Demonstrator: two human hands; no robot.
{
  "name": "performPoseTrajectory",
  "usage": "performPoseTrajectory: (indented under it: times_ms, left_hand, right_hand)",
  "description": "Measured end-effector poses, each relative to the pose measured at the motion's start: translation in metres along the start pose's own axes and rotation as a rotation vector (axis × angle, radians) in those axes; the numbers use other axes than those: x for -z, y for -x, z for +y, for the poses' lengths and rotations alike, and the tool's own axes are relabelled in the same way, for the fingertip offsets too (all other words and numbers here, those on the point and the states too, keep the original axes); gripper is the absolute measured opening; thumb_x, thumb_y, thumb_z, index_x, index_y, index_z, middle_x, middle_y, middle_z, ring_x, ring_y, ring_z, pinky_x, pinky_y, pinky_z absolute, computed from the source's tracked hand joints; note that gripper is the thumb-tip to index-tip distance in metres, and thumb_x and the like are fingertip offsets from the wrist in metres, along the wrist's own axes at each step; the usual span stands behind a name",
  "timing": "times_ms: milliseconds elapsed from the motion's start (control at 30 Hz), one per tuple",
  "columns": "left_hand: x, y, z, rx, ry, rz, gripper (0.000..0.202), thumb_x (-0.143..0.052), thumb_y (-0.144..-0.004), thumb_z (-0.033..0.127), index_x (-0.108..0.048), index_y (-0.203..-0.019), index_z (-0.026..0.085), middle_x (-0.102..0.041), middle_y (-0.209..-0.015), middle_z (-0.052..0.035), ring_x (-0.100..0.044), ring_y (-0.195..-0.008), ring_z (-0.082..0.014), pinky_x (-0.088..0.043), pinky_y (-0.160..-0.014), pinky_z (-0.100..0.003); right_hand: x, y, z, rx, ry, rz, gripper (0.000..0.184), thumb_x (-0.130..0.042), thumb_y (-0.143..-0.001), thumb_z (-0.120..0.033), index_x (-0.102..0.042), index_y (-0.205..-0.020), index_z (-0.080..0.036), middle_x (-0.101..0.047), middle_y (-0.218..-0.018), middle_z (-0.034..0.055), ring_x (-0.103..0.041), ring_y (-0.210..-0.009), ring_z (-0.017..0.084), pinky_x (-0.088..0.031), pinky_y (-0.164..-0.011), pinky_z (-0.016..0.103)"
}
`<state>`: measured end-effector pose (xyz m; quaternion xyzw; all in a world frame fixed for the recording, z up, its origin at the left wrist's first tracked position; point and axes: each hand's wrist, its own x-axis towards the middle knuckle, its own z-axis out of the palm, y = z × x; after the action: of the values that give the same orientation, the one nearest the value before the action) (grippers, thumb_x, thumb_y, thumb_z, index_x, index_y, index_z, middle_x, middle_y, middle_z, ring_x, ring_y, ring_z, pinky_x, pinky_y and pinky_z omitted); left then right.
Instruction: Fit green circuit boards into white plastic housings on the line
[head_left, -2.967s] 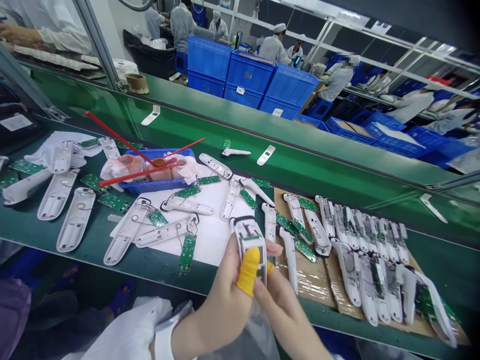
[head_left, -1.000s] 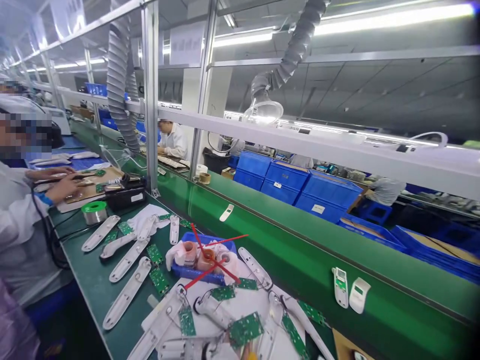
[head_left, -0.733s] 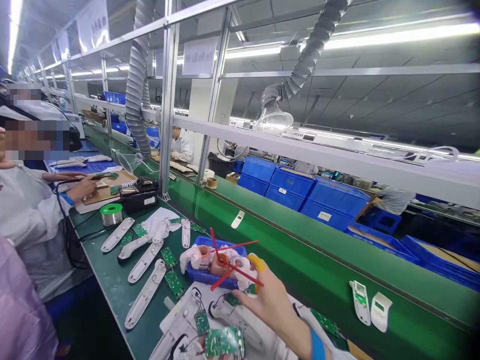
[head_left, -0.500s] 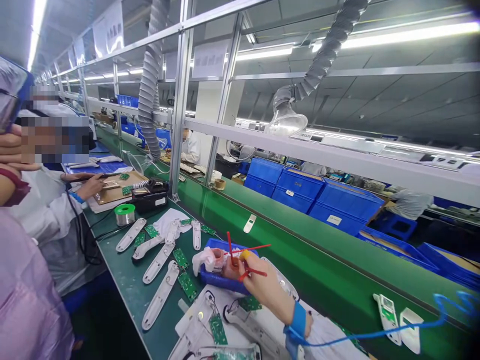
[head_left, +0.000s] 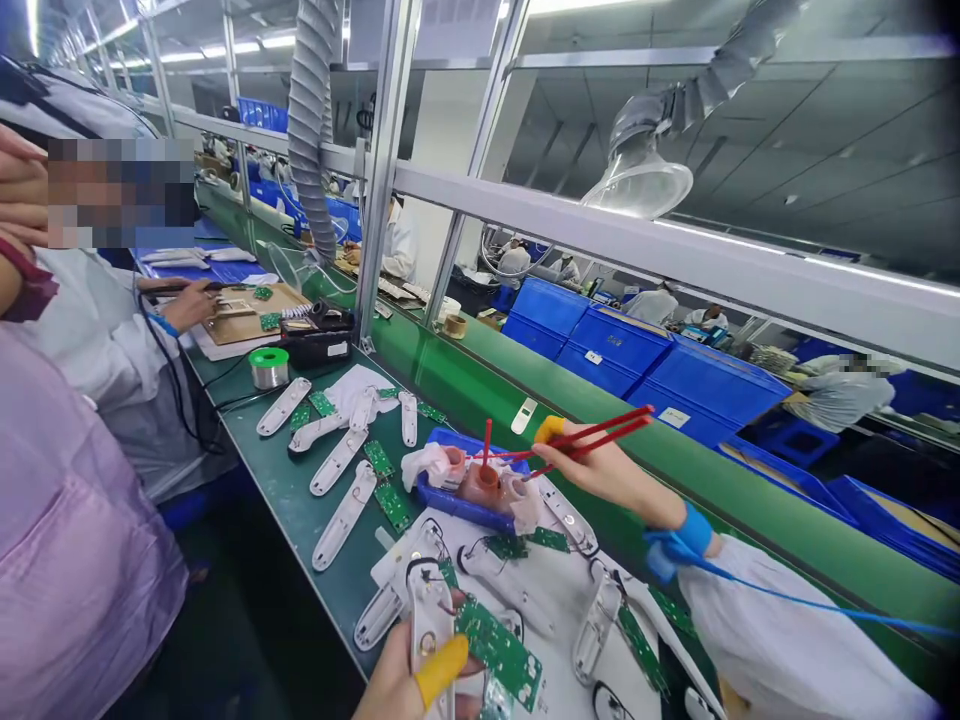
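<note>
- Bench, dark green, left of frame to lower right: carries opened white units in number; most work on them is judged left to do.
- White sheet, lower centre: lies under several units.
- Blue tray, centre: holds brownish pots and crumpled pale cloth.
- Right hand, right of centre: fingers closed together, gripping red rods near the tray's right end.
- Left hand, bottom centre: yellow-covered thumb pressed on the held shell, the other fingers partly hidden behind it; a firm pinch.
- Held shell, white, lower centre: raised above the bench, open face showing; judged mid-work, not closed up.
- Loose shells, left of centre: open, none evidently finished.
- Held board, green, lower centre: beside the held shell, not seated in it; seating appears left to do. Contact with the left fingers cannot be told.
- Loose boards, left of centre: outside their shells.
- Red rods, right of centre: in hand, angled; their use on the held shell is not yet evident.
- Spare rod, red, centre: upright in the middle pot.
</note>
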<state>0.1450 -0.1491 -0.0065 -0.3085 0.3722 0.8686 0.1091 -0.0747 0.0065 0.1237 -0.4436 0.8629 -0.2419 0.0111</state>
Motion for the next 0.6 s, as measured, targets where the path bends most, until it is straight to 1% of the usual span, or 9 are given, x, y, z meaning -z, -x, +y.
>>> performPoseTrajectory:
  times_ms: [100, 167, 267, 300, 367, 433, 467, 533, 600]
  left_hand:
    - [-0.009, 0.002, 0.005, -0.106, -0.103, -0.018, 0.049, -0.083, -0.055, 0.034, -0.057, -0.094, 0.018, -0.068, -0.086, -0.0046, -0.068, -0.084, -0.0252, -0.056, -0.073, -0.035]
    - [-0.015, 0.003, 0.007, -0.137, -0.161, -0.063, 0.051, -0.083, -0.055, 0.035, -0.058, -0.095, 0.018, -0.068, -0.082, -0.0031, -0.067, -0.082, -0.0238, -0.056, -0.073, -0.035]
    - [-0.024, 0.003, 0.009, -0.184, -0.304, -0.080, 0.046, -0.080, -0.058, 0.035, -0.059, -0.095, 0.016, -0.068, -0.077, -0.0027, -0.067, -0.079, -0.0229, -0.055, -0.072, -0.033]
    - [-0.027, 0.003, 0.008, -0.208, -0.369, -0.090, 0.043, -0.078, -0.061, 0.035, -0.060, -0.094, 0.015, -0.069, -0.079, -0.0041, -0.067, -0.079, -0.0232, -0.054, -0.071, -0.033]
    - [-0.032, 0.001, 0.006, -0.238, -0.484, -0.139, 0.039, -0.075, -0.064, 0.033, -0.061, -0.095, 0.014, -0.071, -0.086, -0.0082, -0.067, -0.082, -0.0247, -0.054, -0.070, -0.033]
    - [-0.039, 0.000, 0.003, -0.244, -0.567, -0.214, 0.037, -0.073, -0.067, 0.033, -0.062, -0.097, 0.014, -0.071, -0.096, -0.0111, -0.067, -0.089, -0.0263, -0.054, -0.077, -0.035]
    - [-0.043, 0.001, 0.001, -0.252, -0.598, -0.247, 0.036, -0.071, -0.069, 0.032, -0.062, -0.098, 0.015, -0.071, -0.101, -0.0115, -0.066, -0.095, -0.0270, -0.053, -0.082, -0.037]
    - [-0.053, 0.002, -0.002, -0.264, -0.663, -0.270, 0.032, -0.068, -0.072, 0.030, -0.063, -0.100, 0.016, -0.070, -0.106, -0.0106, -0.063, -0.104, -0.0273, -0.049, -0.091, -0.038]
    - [-0.063, 0.003, -0.005, -0.218, -0.742, -0.303, 0.030, -0.066, -0.072, 0.029, -0.062, -0.099, 0.017, -0.071, -0.102, -0.0097, -0.064, -0.102, -0.0278, -0.050, -0.090, -0.040]
  right_hand:
    - [0.012, 0.031, -0.009, -0.071, 0.004, 0.098, 0.026, -0.051, -0.086, -0.042, -0.059, -0.076, -0.019, -0.061, -0.063, 0.0017, -0.056, -0.056, 0.015, -0.045, -0.055, 0.028]
    - [0.017, 0.061, -0.018, -0.165, -0.055, 0.241, 0.028, -0.051, -0.087, -0.045, -0.059, -0.076, -0.020, -0.062, -0.061, 0.0016, -0.057, -0.053, 0.015, -0.046, -0.051, 0.028]
    - [0.017, 0.112, -0.038, -0.404, -0.355, 0.536, 0.031, -0.058, -0.083, -0.050, -0.062, -0.075, -0.020, -0.063, -0.057, 0.0022, -0.058, -0.049, 0.016, -0.050, -0.047, 0.028]
    - [0.016, 0.129, -0.045, -0.485, -0.484, 0.595, 0.032, -0.061, -0.080, -0.052, -0.065, -0.072, -0.021, -0.062, -0.055, 0.0027, -0.058, -0.048, 0.017, -0.050, -0.045, 0.027]
    - [0.009, 0.158, -0.056, -0.592, -0.679, 0.573, 0.033, -0.066, -0.075, -0.053, -0.069, -0.067, -0.022, -0.061, -0.051, 0.0049, -0.058, -0.046, 0.018, -0.050, -0.043, 0.027]
    - [-0.001, 0.180, -0.062, -0.641, -0.775, 0.520, 0.034, -0.068, -0.072, -0.054, -0.070, -0.059, -0.023, -0.061, -0.049, 0.0069, -0.057, -0.045, 0.018, -0.050, -0.041, 0.027]
    - [-0.006, 0.190, -0.064, -0.659, -0.786, 0.526, 0.035, -0.069, -0.072, -0.054, -0.069, -0.056, -0.023, -0.061, -0.049, 0.0071, -0.056, -0.045, 0.017, -0.049, -0.042, 0.026]
    - [-0.014, 0.204, -0.066, -0.694, -0.776, 0.589, 0.038, -0.068, -0.073, -0.052, -0.067, -0.051, -0.022, -0.060, -0.049, 0.0064, -0.055, -0.048, 0.016, -0.049, -0.045, 0.025]
    - [-0.018, 0.214, -0.067, -0.718, -0.778, 0.639, 0.040, -0.066, -0.076, -0.051, -0.065, -0.050, -0.021, -0.058, -0.048, 0.0054, -0.054, -0.048, 0.015, -0.047, -0.045, 0.024]
